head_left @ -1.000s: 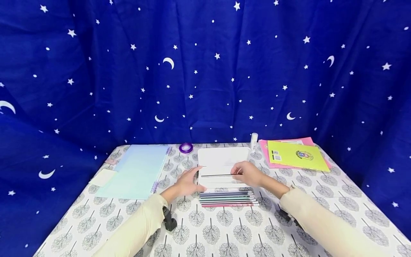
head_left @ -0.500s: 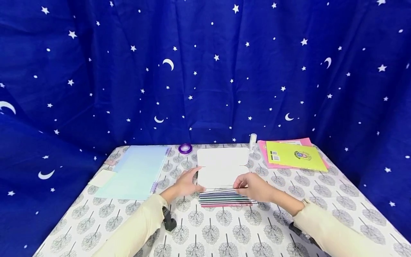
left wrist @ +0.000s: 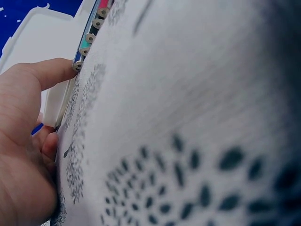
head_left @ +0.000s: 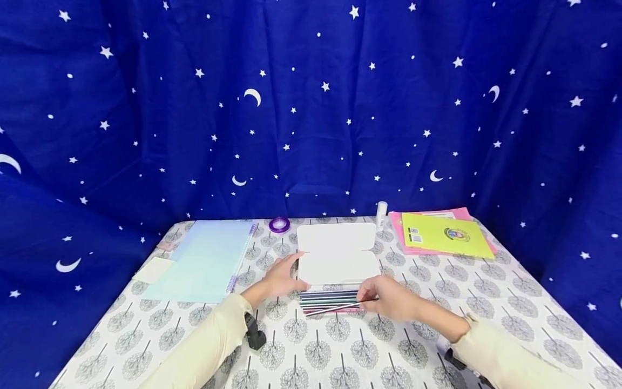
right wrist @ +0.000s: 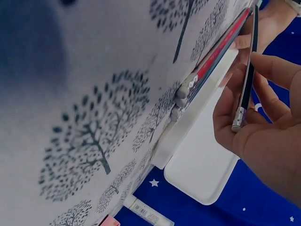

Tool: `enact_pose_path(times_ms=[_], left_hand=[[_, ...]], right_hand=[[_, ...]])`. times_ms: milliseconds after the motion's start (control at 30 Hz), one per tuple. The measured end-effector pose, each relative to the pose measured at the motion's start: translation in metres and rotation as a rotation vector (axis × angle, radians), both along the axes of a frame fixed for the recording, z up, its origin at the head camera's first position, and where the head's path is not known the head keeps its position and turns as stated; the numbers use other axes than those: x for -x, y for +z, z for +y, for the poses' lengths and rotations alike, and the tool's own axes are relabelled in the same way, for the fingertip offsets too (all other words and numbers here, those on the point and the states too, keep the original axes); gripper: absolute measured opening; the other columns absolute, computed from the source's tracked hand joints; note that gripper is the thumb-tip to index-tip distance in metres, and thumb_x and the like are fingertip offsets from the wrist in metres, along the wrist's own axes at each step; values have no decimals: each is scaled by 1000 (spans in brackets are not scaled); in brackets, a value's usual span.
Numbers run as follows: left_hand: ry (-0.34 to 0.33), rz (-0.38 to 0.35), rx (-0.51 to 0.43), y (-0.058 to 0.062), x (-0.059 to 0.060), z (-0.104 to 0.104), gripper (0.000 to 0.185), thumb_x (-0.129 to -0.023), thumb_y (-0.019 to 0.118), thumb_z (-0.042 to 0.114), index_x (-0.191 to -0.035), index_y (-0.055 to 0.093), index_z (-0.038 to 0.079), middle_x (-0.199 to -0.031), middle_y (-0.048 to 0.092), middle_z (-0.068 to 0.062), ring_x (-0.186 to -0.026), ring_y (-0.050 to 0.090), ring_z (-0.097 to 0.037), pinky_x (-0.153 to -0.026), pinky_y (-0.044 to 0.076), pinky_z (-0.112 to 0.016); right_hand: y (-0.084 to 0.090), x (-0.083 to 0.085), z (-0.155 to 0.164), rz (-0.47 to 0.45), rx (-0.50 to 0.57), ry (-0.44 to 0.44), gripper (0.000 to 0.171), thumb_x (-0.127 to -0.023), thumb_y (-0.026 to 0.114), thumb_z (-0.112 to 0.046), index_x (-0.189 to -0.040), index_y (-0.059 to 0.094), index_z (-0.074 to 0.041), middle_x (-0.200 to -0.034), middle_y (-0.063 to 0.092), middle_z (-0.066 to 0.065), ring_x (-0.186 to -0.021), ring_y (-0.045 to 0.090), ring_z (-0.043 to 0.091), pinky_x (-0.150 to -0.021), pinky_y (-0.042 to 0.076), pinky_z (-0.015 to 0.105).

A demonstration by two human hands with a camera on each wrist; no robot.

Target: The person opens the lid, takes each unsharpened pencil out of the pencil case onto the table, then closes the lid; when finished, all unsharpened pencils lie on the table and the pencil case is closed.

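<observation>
My right hand [head_left: 389, 296] pinches a dark pencil [right wrist: 246, 89] near its eraser end. In the head view that pencil slants over the front of a row of pencils [head_left: 323, 296] lying side by side. Behind the row stands an opened white pencil case [head_left: 337, 267], its lid laid back. My left hand [head_left: 279, 276] rests at the case's left side, thumb and forefinger spread. Seen from the left wrist, the thumb [left wrist: 59, 70] is straight and its tip meets the pencils' unsharpened ends [left wrist: 86, 44]; the other fingers are partly hidden beside the case wall.
Left of the case lies a pale blue spiral notebook [head_left: 204, 262] with a cream paper pad [head_left: 153, 270] by it. A purple ribbon roll [head_left: 279, 225] and a white glue stick [head_left: 381, 215] stand behind. Yellow [head_left: 442, 235] and pink books [head_left: 396, 229] lie at right.
My right hand has carried the dark pencil from over the case toward me, down to the front of the row. My left hand keeps its place by the case.
</observation>
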State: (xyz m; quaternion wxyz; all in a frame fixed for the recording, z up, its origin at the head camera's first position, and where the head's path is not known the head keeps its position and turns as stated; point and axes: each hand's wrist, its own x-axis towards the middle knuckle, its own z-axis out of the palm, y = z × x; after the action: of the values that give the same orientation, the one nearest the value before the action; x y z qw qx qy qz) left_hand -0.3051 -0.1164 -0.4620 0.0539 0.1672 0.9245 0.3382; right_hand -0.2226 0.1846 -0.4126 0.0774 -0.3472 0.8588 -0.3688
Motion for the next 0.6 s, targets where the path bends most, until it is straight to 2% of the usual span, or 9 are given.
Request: enact_pose_path(times_ms=[133,267,400,600], left_hand=[[2,3,-5,1,-1,0,98,-73,84,39,-155,33,26,-158,35,-3,-140,33,-35,-113,21,-67],[2,4,-5,1,-1,0,97,-73,84,38,-155,33,26,-158,35,-3,-140,33,-34,-113,21,-66],[-2,5,-5,1,0,0,97,-73,84,38,-155,33,25,-158,35,-4,-141,33,-35,-113,20,-66],[-2,1,-2,2,0,0,97,-73,84,38,-155,33,26,-158,36,-4,-140,34,-35,-114,20,-65]], right_hand=[[-2,-6,-3,12,18,-4,8,-85,70,5,-85,68,-3,-76,70,4,-64,60,4,-59,55,23],[-4,-11,-7,49,6,-62,12,-82,71,6,-80,67,-5,-69,65,-3,-57,52,0,-53,51,21],[-7,-14,-9,88,-30,-114,16,-80,73,6,-78,66,-8,-69,62,-10,-60,52,0,-55,51,21],[-13,-14,-10,77,-53,-150,18,-80,73,5,-77,65,-11,-69,61,-11,-60,53,0,-56,50,21]])
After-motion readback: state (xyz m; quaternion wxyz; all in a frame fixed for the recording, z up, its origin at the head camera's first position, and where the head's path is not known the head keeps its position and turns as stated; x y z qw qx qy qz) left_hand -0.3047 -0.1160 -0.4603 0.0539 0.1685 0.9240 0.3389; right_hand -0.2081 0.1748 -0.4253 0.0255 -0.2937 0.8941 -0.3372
